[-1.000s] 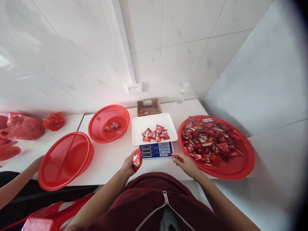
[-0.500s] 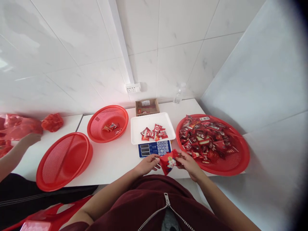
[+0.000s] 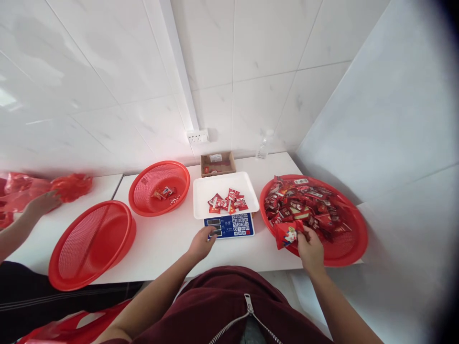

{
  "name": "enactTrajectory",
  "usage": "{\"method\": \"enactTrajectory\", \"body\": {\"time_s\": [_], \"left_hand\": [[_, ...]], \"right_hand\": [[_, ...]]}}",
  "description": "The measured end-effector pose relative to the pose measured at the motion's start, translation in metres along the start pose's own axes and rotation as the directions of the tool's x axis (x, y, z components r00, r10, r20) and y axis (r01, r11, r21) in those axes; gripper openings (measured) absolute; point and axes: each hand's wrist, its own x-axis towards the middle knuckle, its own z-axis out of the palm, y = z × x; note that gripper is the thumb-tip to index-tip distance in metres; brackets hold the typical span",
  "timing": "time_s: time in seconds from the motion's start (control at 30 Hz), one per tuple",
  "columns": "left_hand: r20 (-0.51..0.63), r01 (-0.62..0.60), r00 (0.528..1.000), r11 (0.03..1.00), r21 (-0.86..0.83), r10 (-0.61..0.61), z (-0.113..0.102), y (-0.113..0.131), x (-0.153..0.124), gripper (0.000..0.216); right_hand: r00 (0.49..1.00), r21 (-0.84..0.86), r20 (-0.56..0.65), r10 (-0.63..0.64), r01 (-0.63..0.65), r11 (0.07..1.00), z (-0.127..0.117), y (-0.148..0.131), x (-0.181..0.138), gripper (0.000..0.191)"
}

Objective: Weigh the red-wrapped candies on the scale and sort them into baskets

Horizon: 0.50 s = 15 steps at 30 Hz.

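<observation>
My right hand grips a red snack packet by its right end, over the near-left rim of a large red basket heaped with small red-wrapped packets. At the left edge of the blue digital scale is my left hand, holding nothing, thumb and fingers apart. Its fingertips overlap the scale's display side; whether they touch it I cannot tell. On the scale's white tray lies a small group of red packets.
Left of the scale stand a red basket with several packets and another red basket. A cardboard box and a clear bottle are by the wall. At far left a co-worker's hand touches red plastic bags.
My left hand has let go of the red packet and moved left to the scale. My right hand has carried the packet right to the large basket. The co-worker's hand has shifted.
</observation>
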Motion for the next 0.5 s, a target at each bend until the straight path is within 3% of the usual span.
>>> {"method": "enactTrajectory", "body": {"time_s": [0.07, 0.13, 0.2, 0.27, 0.4, 0.5], "left_hand": [[-0.100, -0.079, 0.991, 0.987, 0.140, 0.093, -0.016, 0.005, 0.012, 0.025], [-0.245, -0.103, 0.948, 0.924, 0.368, 0.203, -0.038, 0.010, 0.025, 0.038], [-0.414, 0.023, 0.875, 0.831, 0.556, 0.253, -0.066, 0.014, 0.038, 0.050], [-0.581, 0.263, 0.779, 0.717, 0.645, 0.237, -0.101, 0.015, 0.049, 0.062], [-0.821, 0.631, 0.570, 0.653, 0.418, -0.025, -0.172, 0.003, 0.062, 0.095], [-0.854, 0.689, 0.499, 0.664, 0.291, -0.144, -0.212, -0.012, 0.063, 0.104]], "right_hand": [[0.999, -0.068, 0.003, -0.037, 0.037, 0.997, 0.001, -0.002, -0.003, 0.054], [0.998, -0.111, 0.021, -0.053, 0.055, 0.992, 0.002, -0.004, -0.006, 0.054], [0.998, -0.129, 0.034, -0.060, 0.064, 0.990, 0.001, -0.006, -0.007, 0.054], [0.997, -0.134, 0.034, -0.069, 0.073, 0.988, 0.001, -0.006, -0.007, 0.054], [0.996, -0.143, 0.027, -0.081, 0.084, 0.986, 0.001, -0.005, -0.007, 0.055], [0.997, -0.160, 0.037, -0.066, 0.071, 0.984, 0.002, -0.004, -0.006, 0.057]]}}
